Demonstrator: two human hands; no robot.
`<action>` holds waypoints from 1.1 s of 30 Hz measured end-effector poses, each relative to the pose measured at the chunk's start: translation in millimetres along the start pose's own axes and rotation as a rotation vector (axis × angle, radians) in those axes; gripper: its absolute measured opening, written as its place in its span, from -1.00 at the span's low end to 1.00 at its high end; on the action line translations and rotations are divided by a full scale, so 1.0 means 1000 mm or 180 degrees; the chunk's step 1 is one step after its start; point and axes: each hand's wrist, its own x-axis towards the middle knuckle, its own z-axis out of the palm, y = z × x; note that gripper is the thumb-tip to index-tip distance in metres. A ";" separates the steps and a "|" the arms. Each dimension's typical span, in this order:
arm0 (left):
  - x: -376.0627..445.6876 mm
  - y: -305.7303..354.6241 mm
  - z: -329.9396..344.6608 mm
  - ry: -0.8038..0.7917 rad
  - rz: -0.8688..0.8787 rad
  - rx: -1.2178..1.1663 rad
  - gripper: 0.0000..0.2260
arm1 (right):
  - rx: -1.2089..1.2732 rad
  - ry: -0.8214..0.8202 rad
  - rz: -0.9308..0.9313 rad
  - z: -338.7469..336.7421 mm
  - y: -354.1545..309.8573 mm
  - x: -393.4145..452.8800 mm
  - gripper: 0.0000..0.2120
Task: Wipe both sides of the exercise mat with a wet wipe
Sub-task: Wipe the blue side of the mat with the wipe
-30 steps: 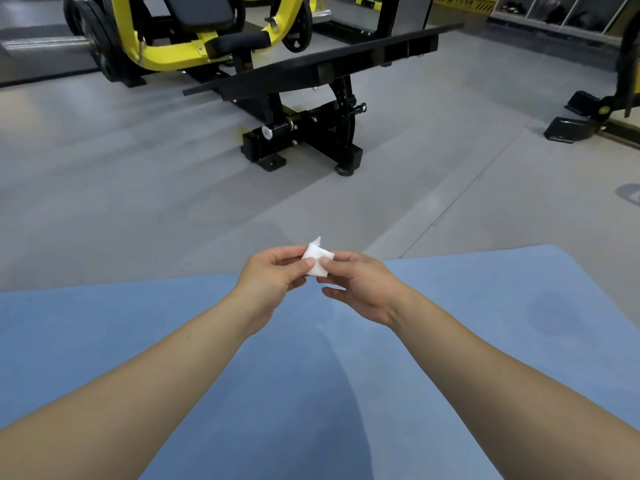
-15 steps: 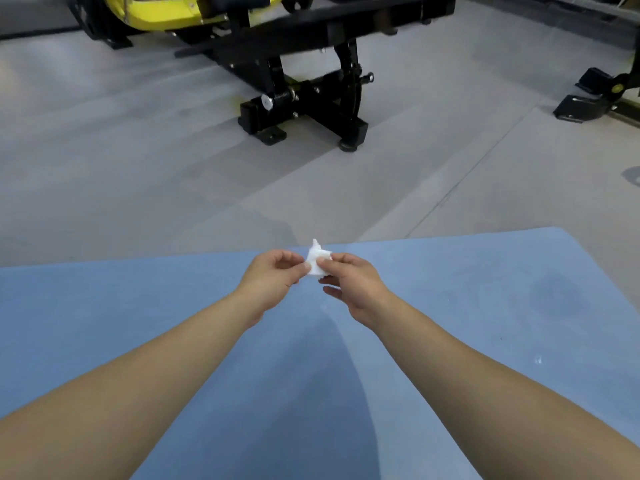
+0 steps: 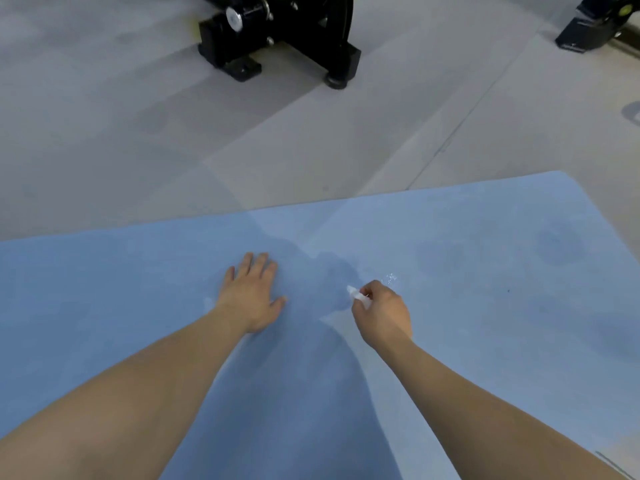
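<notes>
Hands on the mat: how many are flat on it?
1. The left hand lies flat, fingers straight, on the blue mat. The right hand is not flat: its fingers curl round the wet wipe, just right of centre.

no text, label, brand, number or sign can be read anywhere in view; a grey mark on the floor (image 3: 632,112) at the right edge is cut off and too blurred to make out.
</notes>
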 end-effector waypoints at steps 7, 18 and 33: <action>0.047 -0.023 0.013 0.0502 -0.0202 0.0029 -0.27 | -0.0310 0.0550 -0.0372 0.030 -0.010 0.043 -0.85; 0.050 -0.032 0.040 0.1078 -0.0152 -0.0117 -0.27 | 0.0395 0.1088 -0.0230 0.096 -0.030 0.041 -0.86; 0.051 -0.036 0.042 0.1196 -0.0156 -0.0082 -0.29 | -0.0874 0.1574 -0.0851 0.019 0.080 0.117 -0.80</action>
